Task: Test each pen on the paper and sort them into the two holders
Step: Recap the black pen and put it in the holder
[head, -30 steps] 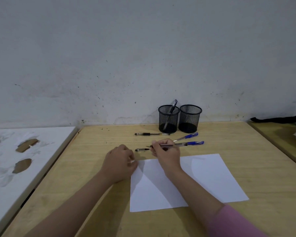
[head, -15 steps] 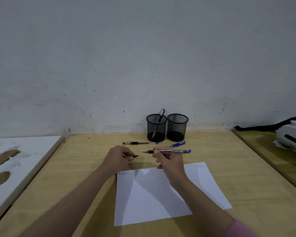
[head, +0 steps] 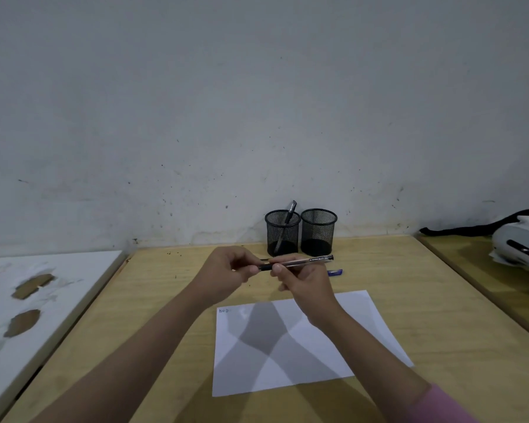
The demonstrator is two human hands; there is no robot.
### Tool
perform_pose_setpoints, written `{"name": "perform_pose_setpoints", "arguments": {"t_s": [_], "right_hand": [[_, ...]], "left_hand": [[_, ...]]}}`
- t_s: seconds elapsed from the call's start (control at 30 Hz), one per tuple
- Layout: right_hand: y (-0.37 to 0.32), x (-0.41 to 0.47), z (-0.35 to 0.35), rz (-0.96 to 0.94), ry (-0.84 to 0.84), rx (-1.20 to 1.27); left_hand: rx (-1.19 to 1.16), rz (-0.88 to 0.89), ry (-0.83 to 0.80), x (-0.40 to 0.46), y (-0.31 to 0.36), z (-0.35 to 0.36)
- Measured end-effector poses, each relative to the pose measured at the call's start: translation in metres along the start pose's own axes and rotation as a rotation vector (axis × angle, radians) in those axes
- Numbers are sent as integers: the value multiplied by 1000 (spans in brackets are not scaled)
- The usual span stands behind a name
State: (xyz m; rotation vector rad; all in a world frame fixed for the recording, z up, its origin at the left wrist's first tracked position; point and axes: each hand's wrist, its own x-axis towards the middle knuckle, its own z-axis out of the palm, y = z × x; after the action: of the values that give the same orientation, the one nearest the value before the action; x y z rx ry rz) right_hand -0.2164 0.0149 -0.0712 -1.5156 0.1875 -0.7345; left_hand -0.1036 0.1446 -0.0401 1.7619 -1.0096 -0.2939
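One pen already stands in the left holder – the right holder looks empty – while both hands' fingers grip another pen above the table, beyond the paper.

Dark print runs along the clear barrel of the pen, too small to read. Faint scribbled marks sit at the far left corner of the white paper, forming no legible word.

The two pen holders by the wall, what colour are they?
Black wire mesh, both holders, clear in the head view.
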Motion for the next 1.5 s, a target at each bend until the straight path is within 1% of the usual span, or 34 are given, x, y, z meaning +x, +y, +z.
{"name": "perform_pose_setpoints", "arguments": {"t_s": [0.23,0.33,0.4,0.43,0.47,0.57,0.6,0.67,0.8,0.9,0.97,1.03,1.13,1.23,1.3,1.4,1.5], "right_hand": [[-10,1,1,-70,44,1],[-12,5,3,-32,87,-14],[-11,6,5,-10,154,-94],[-9,6,5,-47,186,-165],[-8,5,5,-124,210,-243],[-7,5,-2,-470,230,-505],[-7,9,-6,-551,212,-599],[-4,20,-14,-604,145,-736],[1,41,-23,-653,35,-853],[-5,58,-30,-689,29,-864],[-14,72,-36,-650,74,-817],[-27,91,-42,-583,129,-747],[-44,126,-50,-555,227,-641],[-48,158,-51,-475,311,-570],[-38,172,-50,-409,335,-599],[-14,182,-48,-268,303,-734],[10,188,-50,-155,237,-819]], "left_hand": [[-65,37,71,-6,19,8],[-103,24,131,-4,21,12],[-89,19,180,-1,23,14],[-57,19,202,0,23,15],[-14,19,223,2,22,15],[90,5,259,7,15,12],[110,5,256,8,13,12],[133,17,234,12,13,11],[143,85,192,24,17,11],[87,118,274,39,17,11],[126,138,335,53,10,12],[204,135,346,71,0,14],[285,76,308,99,-14,24],[390,-4,224,124,-25,35],[449,-51,198,139,-31,42],[449,-107,205,151,-40,52],[443,-55,255,156,-48,56]]}}
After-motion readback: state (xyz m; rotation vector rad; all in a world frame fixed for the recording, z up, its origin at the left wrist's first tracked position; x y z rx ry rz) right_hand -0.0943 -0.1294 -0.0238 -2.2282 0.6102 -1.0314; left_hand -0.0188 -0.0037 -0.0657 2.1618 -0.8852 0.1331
